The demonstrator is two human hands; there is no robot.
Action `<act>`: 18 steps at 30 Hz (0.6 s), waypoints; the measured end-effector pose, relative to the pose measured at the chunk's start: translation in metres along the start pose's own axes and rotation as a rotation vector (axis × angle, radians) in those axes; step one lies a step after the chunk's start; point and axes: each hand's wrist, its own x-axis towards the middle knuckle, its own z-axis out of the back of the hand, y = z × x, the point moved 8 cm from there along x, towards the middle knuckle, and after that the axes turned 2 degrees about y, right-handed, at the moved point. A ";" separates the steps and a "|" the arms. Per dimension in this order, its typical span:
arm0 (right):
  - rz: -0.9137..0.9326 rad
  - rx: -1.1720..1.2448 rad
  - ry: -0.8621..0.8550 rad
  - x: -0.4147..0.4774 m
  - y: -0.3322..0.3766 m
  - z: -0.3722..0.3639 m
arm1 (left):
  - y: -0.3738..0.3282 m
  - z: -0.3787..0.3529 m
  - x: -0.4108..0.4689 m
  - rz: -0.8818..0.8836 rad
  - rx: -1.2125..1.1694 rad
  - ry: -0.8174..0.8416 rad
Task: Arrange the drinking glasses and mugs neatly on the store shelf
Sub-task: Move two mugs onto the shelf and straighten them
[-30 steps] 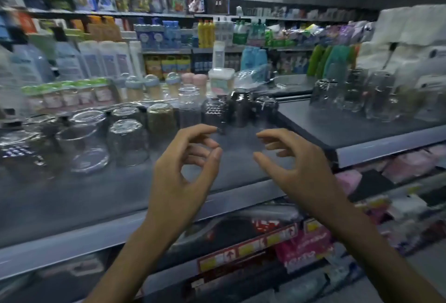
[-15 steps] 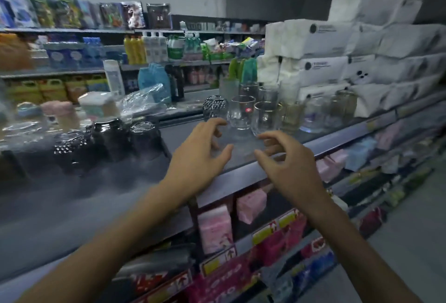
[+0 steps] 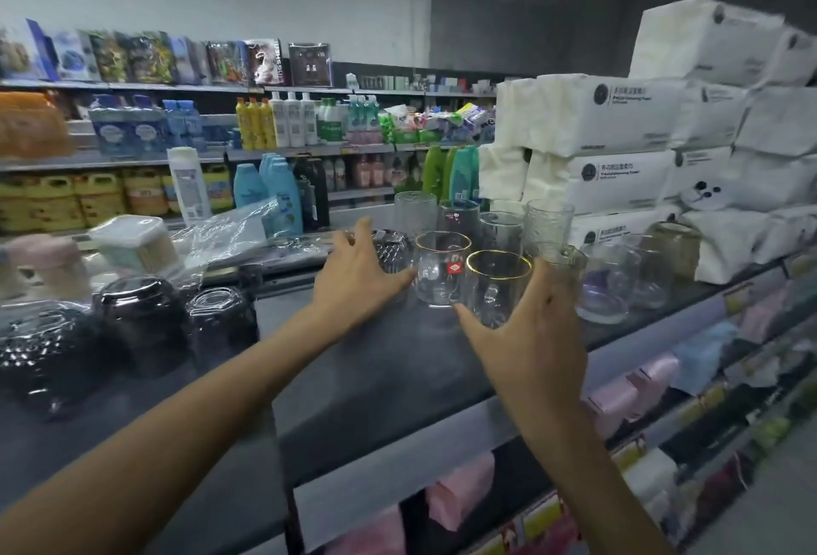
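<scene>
Two clear gold-rimmed mugs stand side by side on the dark shelf (image 3: 389,382): the rear mug (image 3: 437,271) with a red label, the front mug (image 3: 497,285) beside it. My left hand (image 3: 358,276) spreads open at the left side of the rear mug, its thumb near the glass. My right hand (image 3: 526,333) opens around the front mug, thumb left and fingers right of it; contact is unclear. Tall ribbed tumblers (image 3: 546,223) stand behind, and more clear glasses (image 3: 608,280) to the right. Dark upturned glasses (image 3: 141,311) sit on the left.
White tissue packs (image 3: 619,121) are stacked at the shelf's right end behind the glasses. A crumpled plastic bag (image 3: 234,232) and a lidded box (image 3: 132,240) lie at back left. Pink packages fill the lower shelf (image 3: 460,488). Bottles line the far aisle.
The view has swung right and closer to the clear glasses. Both hands have reached forward and spread, now flanking the two gold-rimmed mugs.
</scene>
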 end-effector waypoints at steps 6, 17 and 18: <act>-0.078 -0.023 0.025 0.004 -0.006 -0.016 | 0.010 -0.016 0.021 0.078 -0.078 0.008; -0.047 0.189 0.067 0.000 -0.006 -0.018 | 0.008 -0.003 0.015 0.131 -0.069 -0.047; -0.039 0.201 0.068 -0.001 -0.005 -0.018 | 0.009 -0.002 0.013 0.135 -0.067 -0.054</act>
